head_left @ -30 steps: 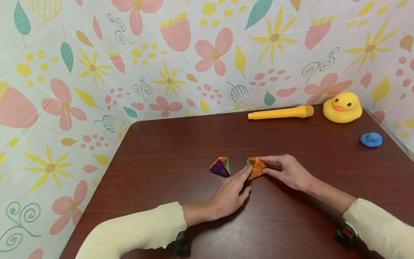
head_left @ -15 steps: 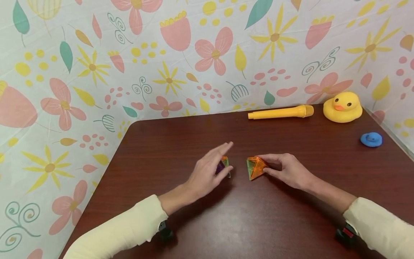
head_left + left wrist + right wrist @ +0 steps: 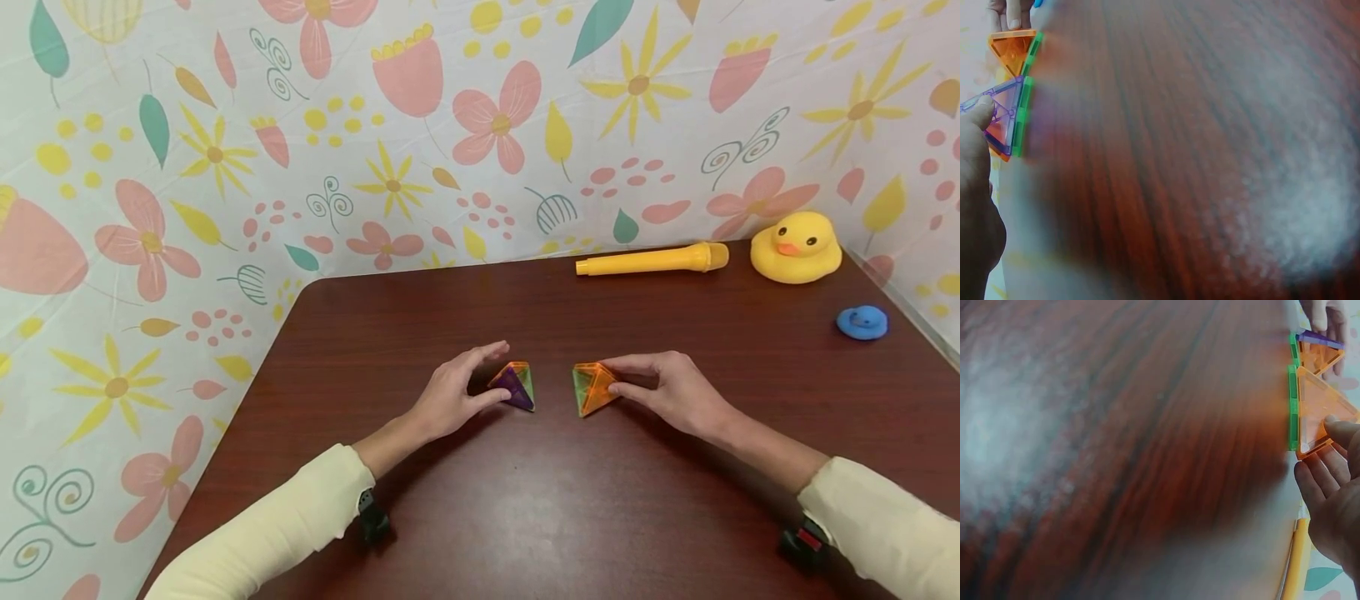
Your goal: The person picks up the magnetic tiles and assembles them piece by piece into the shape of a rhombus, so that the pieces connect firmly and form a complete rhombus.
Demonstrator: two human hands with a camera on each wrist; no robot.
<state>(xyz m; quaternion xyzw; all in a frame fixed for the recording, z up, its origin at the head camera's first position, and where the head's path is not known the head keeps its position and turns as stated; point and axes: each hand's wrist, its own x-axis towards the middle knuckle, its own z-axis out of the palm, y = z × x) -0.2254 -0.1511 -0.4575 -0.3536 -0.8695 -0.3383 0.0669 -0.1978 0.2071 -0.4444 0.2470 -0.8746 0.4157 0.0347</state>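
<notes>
Two small shapes built from translucent triangular magnetic tiles stand apart at mid-table. The left tile shape (image 3: 517, 387) shows a purple face, with orange and green ones beside it. My left hand (image 3: 450, 396) is spread around its left side; the thumb touches the purple face, while the index finger is raised beyond the far edge. Orange and green faces show on the right tile shape (image 3: 595, 389). My right hand (image 3: 678, 392) pinches that one from the right, thumb on the orange face, as the right wrist view also shows. The other left fingers are partly hidden.
A yellow toy microphone (image 3: 652, 260) lies at the table's back edge. Beside it sit a yellow rubber duck (image 3: 795, 250) and a small blue duck (image 3: 862, 322). Flower-patterned cloth (image 3: 420, 150) hangs behind the dark brown table (image 3: 570, 500).
My left hand has moved left from the right tile shape, passed over the left one and come round to its left side. My right hand stays at the right tile shape.
</notes>
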